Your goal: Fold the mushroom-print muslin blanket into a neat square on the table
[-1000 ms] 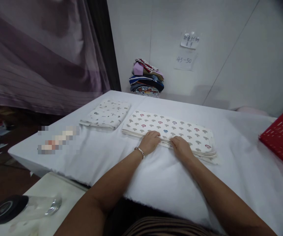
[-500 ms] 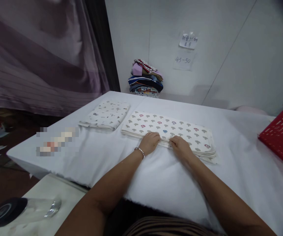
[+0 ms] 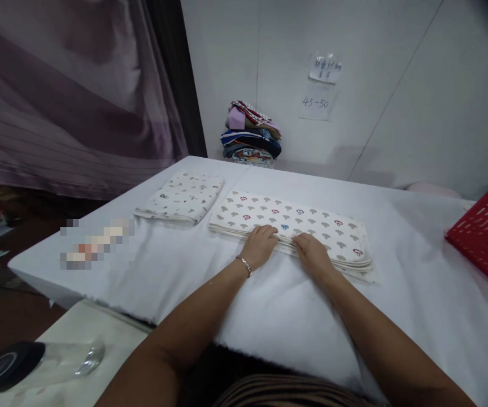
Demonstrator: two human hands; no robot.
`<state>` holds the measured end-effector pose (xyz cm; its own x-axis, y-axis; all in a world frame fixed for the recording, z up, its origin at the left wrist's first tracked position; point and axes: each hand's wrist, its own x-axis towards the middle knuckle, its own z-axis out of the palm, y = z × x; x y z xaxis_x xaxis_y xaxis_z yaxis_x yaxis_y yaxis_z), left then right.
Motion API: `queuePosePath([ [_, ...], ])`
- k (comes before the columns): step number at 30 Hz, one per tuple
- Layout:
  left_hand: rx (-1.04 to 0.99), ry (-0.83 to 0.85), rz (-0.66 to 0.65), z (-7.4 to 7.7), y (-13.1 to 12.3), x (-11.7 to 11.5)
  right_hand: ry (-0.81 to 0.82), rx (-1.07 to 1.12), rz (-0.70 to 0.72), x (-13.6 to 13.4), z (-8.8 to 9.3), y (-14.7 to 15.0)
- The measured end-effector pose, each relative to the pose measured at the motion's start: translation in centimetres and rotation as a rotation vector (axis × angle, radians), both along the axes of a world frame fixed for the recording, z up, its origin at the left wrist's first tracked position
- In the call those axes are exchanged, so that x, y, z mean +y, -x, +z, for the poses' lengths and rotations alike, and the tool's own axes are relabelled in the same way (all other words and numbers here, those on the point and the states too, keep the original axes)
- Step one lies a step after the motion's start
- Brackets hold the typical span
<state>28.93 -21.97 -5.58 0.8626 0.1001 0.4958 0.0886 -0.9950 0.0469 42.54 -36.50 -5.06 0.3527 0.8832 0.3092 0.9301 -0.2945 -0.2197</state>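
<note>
A white cloth with a mushroom print (image 3: 312, 226) lies folded in several layers into a long strip across the table. At the middle of its near edge, my left hand (image 3: 261, 246), with a bracelet at the wrist, is closed with its fingers on the layers. My right hand (image 3: 310, 251) pinches the same edge a short way to the right. Thumbs and undersides of the fingers are mostly hidden. Up and to the left rests a second folded white cloth (image 3: 184, 198) with a small scattered print, apart from both hands.
The table (image 3: 413, 243) has a white cover. A red basket (image 3: 485, 232) stands at the right, and a pile of folded fabrics (image 3: 251, 135) at the wall. On a stool (image 3: 112, 328) at lower left lies a clear bottle (image 3: 60, 359). A pixelated patch covers something at the left.
My left hand has shifted very slightly to the right and up along the cloth's near edge. The right hand and both folded cloths stay practically where they were.
</note>
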Motion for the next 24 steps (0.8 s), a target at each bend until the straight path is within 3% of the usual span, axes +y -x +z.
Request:
queuePosePath([
  [10,0.077,0.064,0.061,0.0,0.6,-0.2,-0.022,-0.015,0.035,-0.3,-0.3,0.0],
  [16,0.094,0.068,0.098,0.3,0.9,0.2,-0.096,-0.047,0.139,-0.8,-0.8,-0.2],
  [24,0.077,0.071,0.099,0.2,0.9,0.7,-0.115,-0.152,0.107,-0.7,-0.9,-0.4],
])
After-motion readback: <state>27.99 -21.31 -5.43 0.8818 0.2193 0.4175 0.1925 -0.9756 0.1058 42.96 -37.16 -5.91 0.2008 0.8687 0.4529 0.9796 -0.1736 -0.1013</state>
